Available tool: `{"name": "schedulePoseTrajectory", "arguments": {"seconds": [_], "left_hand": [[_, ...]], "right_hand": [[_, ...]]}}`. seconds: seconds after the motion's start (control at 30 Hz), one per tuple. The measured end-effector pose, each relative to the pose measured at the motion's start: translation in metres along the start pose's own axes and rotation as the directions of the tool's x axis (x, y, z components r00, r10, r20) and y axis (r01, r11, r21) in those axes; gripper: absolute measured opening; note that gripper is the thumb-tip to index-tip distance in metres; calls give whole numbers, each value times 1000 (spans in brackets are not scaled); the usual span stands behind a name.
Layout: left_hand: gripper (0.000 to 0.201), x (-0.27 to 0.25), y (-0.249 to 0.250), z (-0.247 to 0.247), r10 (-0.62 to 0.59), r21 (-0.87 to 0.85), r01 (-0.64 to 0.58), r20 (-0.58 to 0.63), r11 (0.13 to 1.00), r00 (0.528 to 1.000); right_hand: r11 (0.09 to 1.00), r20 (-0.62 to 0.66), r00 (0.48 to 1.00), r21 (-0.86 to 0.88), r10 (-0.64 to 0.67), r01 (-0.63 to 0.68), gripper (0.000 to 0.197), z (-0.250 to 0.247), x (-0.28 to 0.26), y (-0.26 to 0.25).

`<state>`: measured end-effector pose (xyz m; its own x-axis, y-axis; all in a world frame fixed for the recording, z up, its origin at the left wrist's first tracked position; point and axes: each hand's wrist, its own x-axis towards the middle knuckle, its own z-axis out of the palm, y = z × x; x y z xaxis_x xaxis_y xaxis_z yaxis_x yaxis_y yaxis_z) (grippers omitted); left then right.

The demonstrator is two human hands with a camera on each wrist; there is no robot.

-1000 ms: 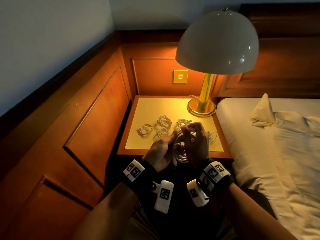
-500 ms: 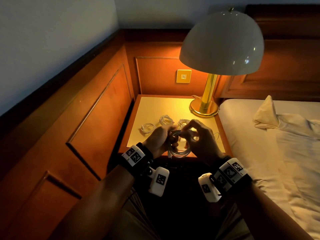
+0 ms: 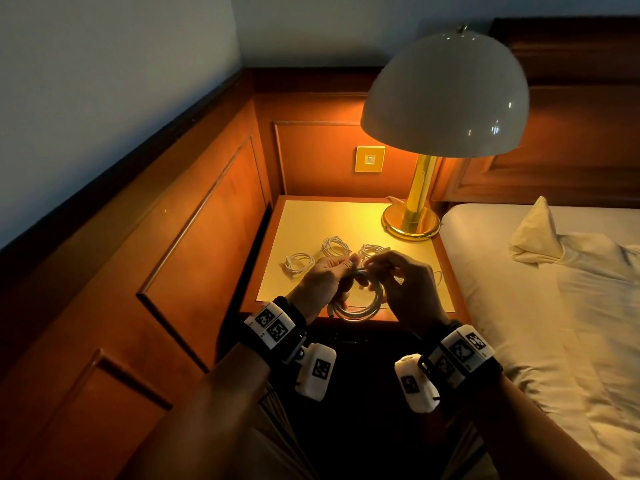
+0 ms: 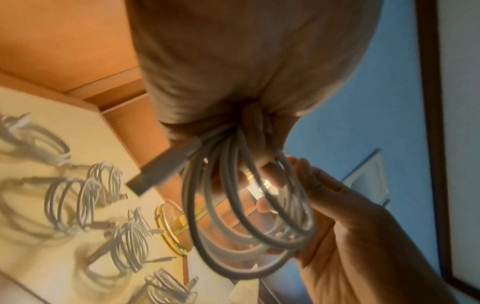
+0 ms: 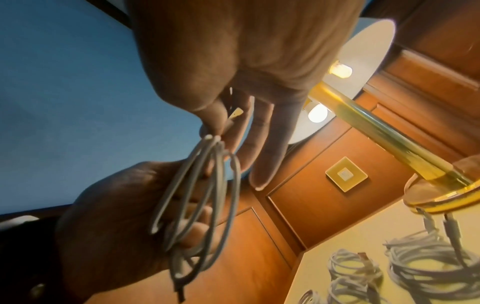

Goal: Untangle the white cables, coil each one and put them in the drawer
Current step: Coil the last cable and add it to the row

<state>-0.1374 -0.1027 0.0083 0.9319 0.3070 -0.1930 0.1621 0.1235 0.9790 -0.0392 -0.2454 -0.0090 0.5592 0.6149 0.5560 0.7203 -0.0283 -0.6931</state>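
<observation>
Hands nearer now; coiled cable (image 3: 360, 303) hangs below left hand (image 3: 323, 280) grip, right hand (image 3: 403, 285) pinching top.

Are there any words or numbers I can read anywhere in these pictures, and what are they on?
There are no readable words or numbers.
Wrist bands: black-and-white square code patterns only, no letters.
White camera boxes under the wrists: the same kind of pattern, no letters.
Wall switch plate: a small square in the middle, no writing that can be made out.
Coiled white cable, held by both hands: no print visible.
</observation>
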Motion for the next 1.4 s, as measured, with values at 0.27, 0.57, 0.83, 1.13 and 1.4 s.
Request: {"name": "schedulePoseTrajectory", "arguments": {"seconds": [0.27, 0.57, 0.83, 1.13, 1.4], "left_hand": [[39, -7, 11, -4, 115, 24, -116, 47, 993, 992], [28, 6, 7, 1, 395, 530, -264, -150, 806, 906], [63, 16, -3, 1, 370, 458, -251, -190, 853, 910], [31, 14, 8, 5, -4, 253, 57, -207, 966, 978], [39, 1, 7, 11, -115, 11, 118, -124, 993, 986]], "right_hand": [[972, 16, 996, -218, -91, 92, 21, -1, 4, 11], [689, 190, 888, 570, 420, -448, 21, -7, 5, -6], [920, 151, 931, 165, 333, -356, 70, 11, -5, -12], [994, 94, 995, -110, 22, -11, 57, 28, -12, -4], [936, 94, 993, -337, -75, 103, 21, 29, -8, 2]]}}
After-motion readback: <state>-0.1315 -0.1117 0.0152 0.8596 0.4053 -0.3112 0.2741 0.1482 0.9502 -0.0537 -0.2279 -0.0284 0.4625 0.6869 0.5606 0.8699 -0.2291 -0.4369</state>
